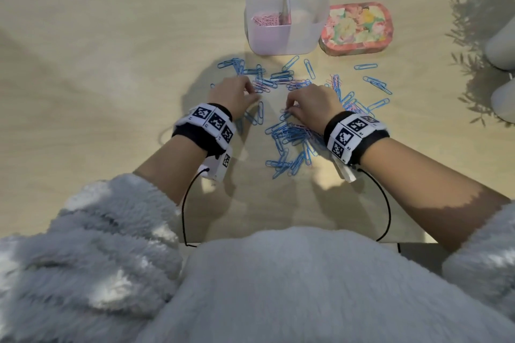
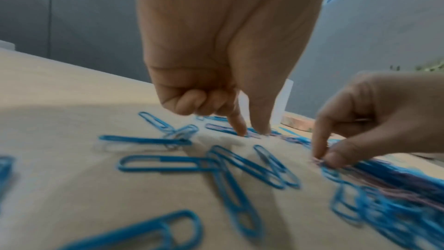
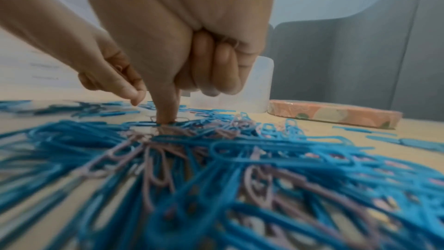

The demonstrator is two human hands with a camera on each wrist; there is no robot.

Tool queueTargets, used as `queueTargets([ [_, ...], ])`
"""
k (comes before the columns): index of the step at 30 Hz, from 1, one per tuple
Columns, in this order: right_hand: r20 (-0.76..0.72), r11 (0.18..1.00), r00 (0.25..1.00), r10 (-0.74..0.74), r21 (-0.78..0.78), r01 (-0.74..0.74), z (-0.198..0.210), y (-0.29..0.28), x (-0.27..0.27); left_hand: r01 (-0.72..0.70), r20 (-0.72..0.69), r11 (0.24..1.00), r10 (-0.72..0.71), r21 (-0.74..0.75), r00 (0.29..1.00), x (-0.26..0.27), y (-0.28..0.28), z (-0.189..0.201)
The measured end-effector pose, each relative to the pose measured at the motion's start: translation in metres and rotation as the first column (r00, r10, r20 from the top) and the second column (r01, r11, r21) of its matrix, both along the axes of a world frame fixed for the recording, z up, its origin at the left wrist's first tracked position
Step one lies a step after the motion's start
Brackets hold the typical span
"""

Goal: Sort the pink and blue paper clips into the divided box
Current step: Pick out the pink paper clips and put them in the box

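Your left hand (image 1: 234, 93) and right hand (image 1: 316, 104) are each pinching among mixed clips (image 1: 292, 136); keep lifting only pink ones.

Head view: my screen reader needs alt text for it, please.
Both hands, left hand and right hand, pick at blue and pink paper clips scattered on a wooden table. Behind stands the divided box, pink clips in its left compartment.

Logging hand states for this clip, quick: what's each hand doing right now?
Left hand: fingertips pinching at small metal paper clips on the table; none lifted.
Right hand: forefinger pressing into the blue-and-pink clip pile; other fingers curled, contents unclear.
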State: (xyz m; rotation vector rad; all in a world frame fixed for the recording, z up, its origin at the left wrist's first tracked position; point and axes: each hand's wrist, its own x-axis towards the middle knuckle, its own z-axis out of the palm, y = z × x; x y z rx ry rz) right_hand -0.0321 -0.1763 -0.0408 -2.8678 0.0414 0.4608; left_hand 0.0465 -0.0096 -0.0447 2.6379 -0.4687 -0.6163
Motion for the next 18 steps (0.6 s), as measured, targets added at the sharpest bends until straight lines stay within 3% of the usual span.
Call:
queueTargets([
  [3, -0.021, 0.996, 0.998, -0.059, 0.065, 0.06, -0.003, 0.0, 0.001, -0.008, 0.093, 1.0, 0.007, 0.008, 0.996, 0.012, 0.002, 0.006],
  [6, 0.003, 0.975, 0.99, -0.14, 0.175, 0.138, -0.006, -0.001, 0.004, 0.043, 0.069, 0.997, -0.048, 0.07, 0.996, 0.015, 0.003, 0.006],
  [10, -0.007, 0.865, 0.96, -0.279, 0.432, 0.254, -0.005, -0.009, 0.012, 0.021, 0.004, 0.998, -0.022, 0.052, 1.0, 0.014, 0.01, 0.002],
  [14, -0.161, 0.628, 0.915, -0.37, 0.682, 0.374, -0.001, -0.015, 0.018, 0.079, -0.072, 0.996, -0.075, 0.046, 0.995, 0.011, 0.021, 0.0],
  [18, -0.354, 0.37, 0.784, -0.51, 0.733, 0.571, 0.002, -0.011, 0.025, 0.099, -0.08, 0.995, -0.097, 0.026, 0.992, 0.007, 0.017, 0.001],
])
